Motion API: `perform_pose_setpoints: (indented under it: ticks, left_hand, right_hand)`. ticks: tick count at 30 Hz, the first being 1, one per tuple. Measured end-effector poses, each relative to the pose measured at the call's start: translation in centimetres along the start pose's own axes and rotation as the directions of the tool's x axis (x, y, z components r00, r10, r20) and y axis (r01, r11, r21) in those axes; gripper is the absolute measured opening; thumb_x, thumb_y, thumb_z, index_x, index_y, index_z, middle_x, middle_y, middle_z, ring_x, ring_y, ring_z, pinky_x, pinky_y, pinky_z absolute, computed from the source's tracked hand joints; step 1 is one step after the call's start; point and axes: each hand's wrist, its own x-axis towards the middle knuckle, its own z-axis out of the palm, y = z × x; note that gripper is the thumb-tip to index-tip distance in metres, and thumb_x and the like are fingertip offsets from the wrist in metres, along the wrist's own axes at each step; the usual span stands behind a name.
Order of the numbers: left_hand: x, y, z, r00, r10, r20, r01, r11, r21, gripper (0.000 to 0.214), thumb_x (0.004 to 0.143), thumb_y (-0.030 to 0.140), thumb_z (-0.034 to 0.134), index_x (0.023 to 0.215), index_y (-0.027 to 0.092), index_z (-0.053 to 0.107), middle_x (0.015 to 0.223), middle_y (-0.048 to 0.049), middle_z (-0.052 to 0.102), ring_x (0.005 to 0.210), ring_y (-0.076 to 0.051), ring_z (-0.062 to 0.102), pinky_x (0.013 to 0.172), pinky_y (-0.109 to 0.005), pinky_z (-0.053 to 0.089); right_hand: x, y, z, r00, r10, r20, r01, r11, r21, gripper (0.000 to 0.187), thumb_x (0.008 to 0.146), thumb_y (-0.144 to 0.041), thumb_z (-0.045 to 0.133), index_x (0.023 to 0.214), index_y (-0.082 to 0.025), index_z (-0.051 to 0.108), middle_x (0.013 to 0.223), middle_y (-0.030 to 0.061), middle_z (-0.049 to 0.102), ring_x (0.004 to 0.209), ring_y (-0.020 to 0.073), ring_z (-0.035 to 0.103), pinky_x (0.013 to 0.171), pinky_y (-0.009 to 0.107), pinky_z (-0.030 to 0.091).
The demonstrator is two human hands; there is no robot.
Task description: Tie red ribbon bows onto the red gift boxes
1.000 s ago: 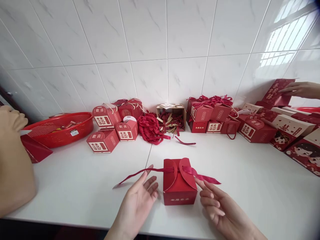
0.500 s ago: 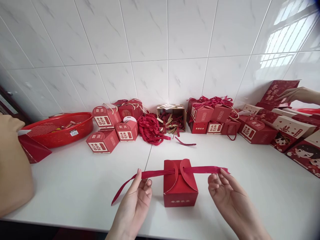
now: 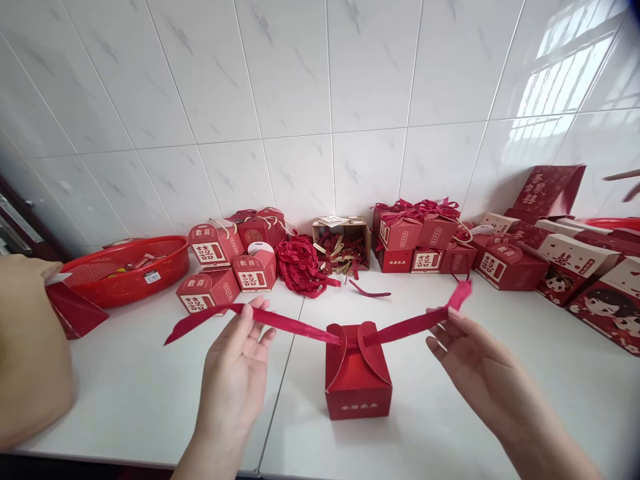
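A red gift box point(image 3: 358, 400) with pale lettering on its front stands upright on the white table. Its two curved top flaps are folded inward, and a dark red ribbon point(image 3: 295, 326) runs through the slots in them. My left hand point(image 3: 235, 373) pinches the ribbon's left side between thumb and fingers, with a loose tail hanging beyond. On the other side, my right hand point(image 3: 480, 360) pinches the ribbon close to its right end. Both ribbon sides slope upward from the box. Neither hand touches the box itself.
Behind lie a heap of red ribbon point(image 3: 303, 265) and a carton point(image 3: 370, 243) of small straps. Finished-looking red boxes point(image 3: 417, 230) stand in stacks. A red basket point(image 3: 125, 283) is at left, larger boxes point(image 3: 575, 257) at right. Another person's fingers point(image 3: 623, 177) show far right.
Both my hands have moved up and outward, drawing the ribbon's sides longer and higher. The other person's hand has let go of the tall red box at right and drawn back.
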Motion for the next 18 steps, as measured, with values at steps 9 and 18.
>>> perform_pose_setpoints:
  ticks: [9, 18]
  left_hand:
    - [0.3, 2.9, 5.5, 0.901, 0.095, 0.423, -0.184, 0.968, 0.174, 0.018, 0.075, 0.035, 0.074, 0.085, 0.02, 0.076, 0.07, -0.0003, 0.067, 0.075, -0.012, 0.059, 0.076, -0.025, 0.047]
    - [-0.4, 3.0, 8.5, 0.824, 0.064, 0.562, -0.248, 0.934, 0.256, 0.023, 0.08, 0.04, 0.068, 0.088, 0.019, 0.073, 0.075, -0.001, 0.065, 0.081, -0.014, 0.058, 0.081, -0.029, 0.046]
  right_hand:
    - [1.4, -2.6, 6.4, 0.881, -0.219, 0.42, 0.375, 0.864, -0.337, 0.012, 0.074, -0.033, 0.077, 0.079, -0.023, 0.071, 0.075, -0.0019, 0.063, 0.072, 0.0104, 0.054, 0.067, 0.022, 0.046]
    - [0.8, -3.0, 9.9, 0.787, -0.249, 0.564, 0.526, 0.748, -0.405, 0.015, 0.078, -0.036, 0.072, 0.078, -0.021, 0.071, 0.073, -0.0002, 0.065, 0.067, 0.0117, 0.055, 0.059, 0.023, 0.045]
